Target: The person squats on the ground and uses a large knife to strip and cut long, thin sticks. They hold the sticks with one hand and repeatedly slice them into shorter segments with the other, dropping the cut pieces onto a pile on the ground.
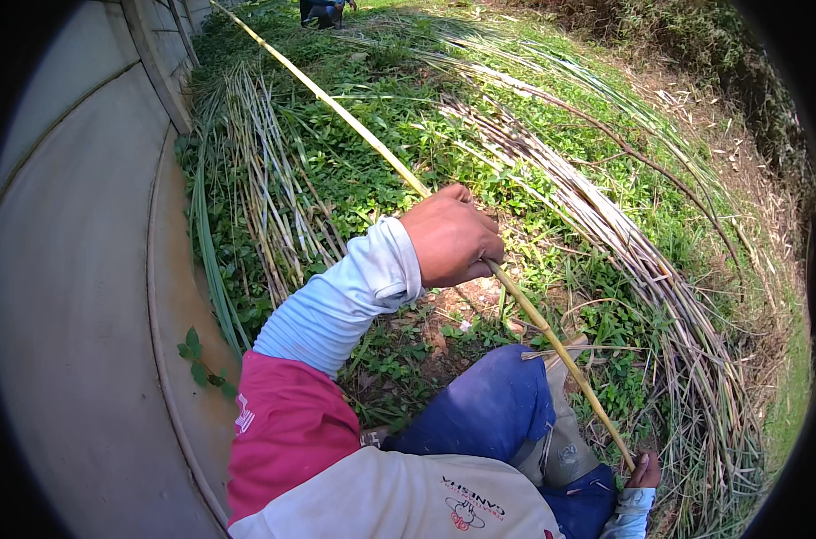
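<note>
Nearest, at six o'clock, is the pale front of the person's shirt, with a red sleeve at about seven and a ribbed light-blue undersleeve reaching to the left wrist. Blue trousers cover a bent leg at five o'clock.

Between four and five o'clock, the right hand pinches the near end of a long yellowish stalk between thumb and fingers. The stalk runs in a nearly straight line past the knee to the middle of the view, where the left hand, back uppermost, is closed round it. From there it carries on, clear of the ground, out to eleven o'clock.

Beyond the hands lies ground covered in low green plants, with bare soil showing just past the left hand. From four o'clock round toward one, a thick pile of cut stalks curves along the ground, a thin brown branch lying beside it at two. A looser bundle of stalks lies at ten, next to the pale wall that fills nine o'clock.

Farthest off, another person is partly visible between eleven and twelve, and dry brush rises at two.
</note>
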`<control>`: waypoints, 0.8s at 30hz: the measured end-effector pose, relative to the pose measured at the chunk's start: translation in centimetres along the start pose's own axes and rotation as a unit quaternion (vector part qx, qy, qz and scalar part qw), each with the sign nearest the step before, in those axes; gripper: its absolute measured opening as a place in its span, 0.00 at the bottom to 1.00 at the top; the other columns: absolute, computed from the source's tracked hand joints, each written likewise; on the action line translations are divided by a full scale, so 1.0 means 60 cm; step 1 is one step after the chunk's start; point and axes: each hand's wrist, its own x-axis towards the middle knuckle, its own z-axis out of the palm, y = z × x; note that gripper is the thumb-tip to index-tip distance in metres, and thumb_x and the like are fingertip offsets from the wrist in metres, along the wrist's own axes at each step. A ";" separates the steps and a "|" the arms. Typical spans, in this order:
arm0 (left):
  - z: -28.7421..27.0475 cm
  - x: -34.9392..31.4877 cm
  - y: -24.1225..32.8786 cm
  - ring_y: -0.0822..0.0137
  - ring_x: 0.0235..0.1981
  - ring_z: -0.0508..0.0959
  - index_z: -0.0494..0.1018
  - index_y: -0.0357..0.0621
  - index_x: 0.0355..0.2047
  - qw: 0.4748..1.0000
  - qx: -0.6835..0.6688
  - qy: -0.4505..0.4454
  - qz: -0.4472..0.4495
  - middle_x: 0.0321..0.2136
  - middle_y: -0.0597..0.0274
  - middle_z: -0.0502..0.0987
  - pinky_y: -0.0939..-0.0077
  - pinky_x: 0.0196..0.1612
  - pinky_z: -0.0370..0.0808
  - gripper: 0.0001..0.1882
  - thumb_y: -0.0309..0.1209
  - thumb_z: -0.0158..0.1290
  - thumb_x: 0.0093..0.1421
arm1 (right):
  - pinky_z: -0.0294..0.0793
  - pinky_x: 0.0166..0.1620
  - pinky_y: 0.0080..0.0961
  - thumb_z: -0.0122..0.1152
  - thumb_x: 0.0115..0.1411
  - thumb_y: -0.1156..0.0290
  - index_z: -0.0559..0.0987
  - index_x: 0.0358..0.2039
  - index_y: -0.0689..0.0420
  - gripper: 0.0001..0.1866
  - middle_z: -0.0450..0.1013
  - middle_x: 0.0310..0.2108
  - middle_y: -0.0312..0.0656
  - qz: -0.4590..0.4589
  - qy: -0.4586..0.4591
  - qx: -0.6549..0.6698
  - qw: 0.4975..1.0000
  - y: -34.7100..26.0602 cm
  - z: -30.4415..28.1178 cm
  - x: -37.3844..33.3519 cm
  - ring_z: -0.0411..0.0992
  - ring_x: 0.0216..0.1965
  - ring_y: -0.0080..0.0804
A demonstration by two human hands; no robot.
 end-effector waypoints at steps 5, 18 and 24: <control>-0.031 -0.073 -0.088 0.61 0.56 0.76 0.81 0.54 0.31 0.956 0.135 0.189 -0.176 0.42 0.70 0.81 0.47 0.68 0.56 0.04 0.31 0.63 0.54 | 0.67 0.29 0.27 0.57 0.68 0.61 0.78 0.38 0.62 0.15 0.71 0.21 0.40 -0.170 -0.031 -0.045 0.984 -0.147 0.101 0.015 0.68 0.22 0.28; 0.415 -0.176 0.074 0.65 0.32 0.75 0.61 0.43 0.61 0.275 -0.722 0.422 -0.474 0.36 0.59 0.73 0.64 0.37 0.78 0.21 0.36 0.48 0.72 | 0.67 0.64 0.39 0.65 0.57 0.75 0.65 0.64 0.64 0.34 0.69 0.58 0.56 -0.353 -0.282 0.055 0.890 -0.544 0.372 0.034 0.69 0.60 0.50; 0.485 -0.309 -0.041 0.74 0.17 0.64 0.68 0.49 0.44 0.255 -0.509 0.481 -0.667 0.22 0.69 0.64 0.73 0.16 0.61 0.07 0.36 0.46 0.72 | 0.69 0.60 0.36 0.68 0.54 0.76 0.70 0.60 0.65 0.33 0.72 0.53 0.54 -0.215 -0.247 0.089 0.941 -0.398 0.304 0.003 0.72 0.53 0.46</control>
